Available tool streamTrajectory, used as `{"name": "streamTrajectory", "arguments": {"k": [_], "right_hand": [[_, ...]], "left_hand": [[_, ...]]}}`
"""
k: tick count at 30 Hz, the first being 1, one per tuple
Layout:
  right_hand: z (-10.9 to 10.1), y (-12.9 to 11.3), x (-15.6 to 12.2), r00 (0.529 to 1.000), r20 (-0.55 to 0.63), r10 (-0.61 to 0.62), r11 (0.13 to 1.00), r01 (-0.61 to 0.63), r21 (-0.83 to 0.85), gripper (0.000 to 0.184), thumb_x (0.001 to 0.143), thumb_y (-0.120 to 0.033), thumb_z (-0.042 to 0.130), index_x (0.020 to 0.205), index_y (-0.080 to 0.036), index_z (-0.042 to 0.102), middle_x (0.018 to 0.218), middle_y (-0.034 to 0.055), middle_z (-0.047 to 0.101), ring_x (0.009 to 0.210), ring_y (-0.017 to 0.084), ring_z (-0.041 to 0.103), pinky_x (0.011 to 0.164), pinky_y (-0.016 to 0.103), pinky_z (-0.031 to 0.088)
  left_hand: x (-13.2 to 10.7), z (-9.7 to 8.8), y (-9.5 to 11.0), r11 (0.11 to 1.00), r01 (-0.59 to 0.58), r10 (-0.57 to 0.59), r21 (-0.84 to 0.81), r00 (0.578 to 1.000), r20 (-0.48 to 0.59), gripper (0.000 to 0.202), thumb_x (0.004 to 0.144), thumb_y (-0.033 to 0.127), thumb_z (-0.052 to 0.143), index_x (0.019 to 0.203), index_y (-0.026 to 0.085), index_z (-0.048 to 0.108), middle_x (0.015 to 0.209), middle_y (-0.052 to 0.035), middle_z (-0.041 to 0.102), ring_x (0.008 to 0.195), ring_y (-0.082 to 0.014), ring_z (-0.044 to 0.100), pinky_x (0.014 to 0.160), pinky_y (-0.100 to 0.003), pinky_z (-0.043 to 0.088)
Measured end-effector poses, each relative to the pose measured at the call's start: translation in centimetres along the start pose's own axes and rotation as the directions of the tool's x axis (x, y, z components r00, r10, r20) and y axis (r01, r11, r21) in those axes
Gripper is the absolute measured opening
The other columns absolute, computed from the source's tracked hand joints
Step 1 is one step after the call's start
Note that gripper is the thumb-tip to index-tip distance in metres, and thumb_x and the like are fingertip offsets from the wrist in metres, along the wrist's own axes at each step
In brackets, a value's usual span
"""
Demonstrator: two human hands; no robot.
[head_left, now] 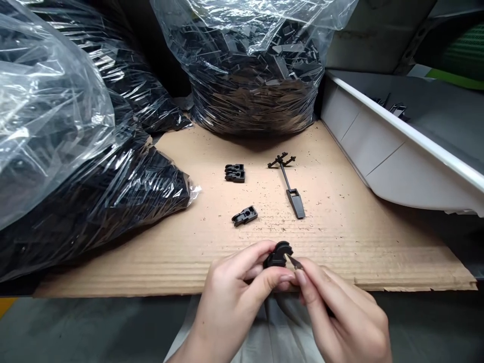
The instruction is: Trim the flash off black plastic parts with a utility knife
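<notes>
In the left hand (238,290), a seemingly unfinished black part (279,253) is being pinched; in the right hand (342,310), a pointed tool (294,262); beyond, three small pieces (245,216) are lying, progress unclear.

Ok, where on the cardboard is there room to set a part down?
On the cardboard: right, between the stemmed black piece and the white bin, though speckled; front left, between the plastic bag and left hand. Crowded: front middle, where it meets the right hand.
</notes>
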State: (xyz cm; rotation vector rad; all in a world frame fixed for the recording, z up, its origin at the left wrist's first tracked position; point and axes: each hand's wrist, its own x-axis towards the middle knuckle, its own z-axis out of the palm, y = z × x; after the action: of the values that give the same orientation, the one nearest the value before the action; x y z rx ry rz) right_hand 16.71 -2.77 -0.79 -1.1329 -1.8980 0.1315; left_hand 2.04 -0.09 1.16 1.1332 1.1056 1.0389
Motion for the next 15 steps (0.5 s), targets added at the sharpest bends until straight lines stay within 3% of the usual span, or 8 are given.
{"name": "streamTrajectory", "arguments": {"k": [6,11,15], "right_hand": [[0.0,0.1,0.3,0.999,0.049,0.01,0.999,-0.009,-0.04,0.029,0.079,0.001,0.051,0.106,-0.008,0.053,0.074,0.0084,0.065,0.066,0.015,0.064,0.061,0.021,0.05],[-0.5,-0.1,1.4,0.973,0.188,0.133,0.985,-0.151,0.087,0.018,0.082,-0.003,0.046,0.092,-0.013,0.057,0.06,-0.0002,0.055,0.05,0.009,0.054,0.047,0.019,0.044],[-1.4,0.0,2.1,0.945,0.276,0.176,0.94,-0.244,0.239,0.019,0.083,-0.006,0.045,0.085,-0.02,0.057,0.06,-0.0044,0.052,0.048,0.006,0.051,0.047,0.016,0.042]], "left_hand": [[0.2,0.2,0.3,1.0,-0.006,0.006,-0.027,1.0,-0.013,0.012,0.072,0.013,0.063,0.083,0.017,0.065,0.065,0.0039,0.071,0.056,-0.0113,0.067,0.055,-0.013,0.054],[0.2,0.0,0.3,0.998,-0.047,0.046,0.041,0.999,0.013,0.006,0.073,0.017,0.062,0.078,0.017,0.065,0.061,0.004,0.068,0.054,-0.0106,0.065,0.054,-0.013,0.053],[0.1,-0.1,0.3,0.998,-0.023,0.022,0.061,0.999,0.023,0.008,0.074,0.02,0.061,0.079,0.017,0.065,0.06,0.0032,0.067,0.054,-0.0121,0.065,0.053,-0.016,0.053]]}}
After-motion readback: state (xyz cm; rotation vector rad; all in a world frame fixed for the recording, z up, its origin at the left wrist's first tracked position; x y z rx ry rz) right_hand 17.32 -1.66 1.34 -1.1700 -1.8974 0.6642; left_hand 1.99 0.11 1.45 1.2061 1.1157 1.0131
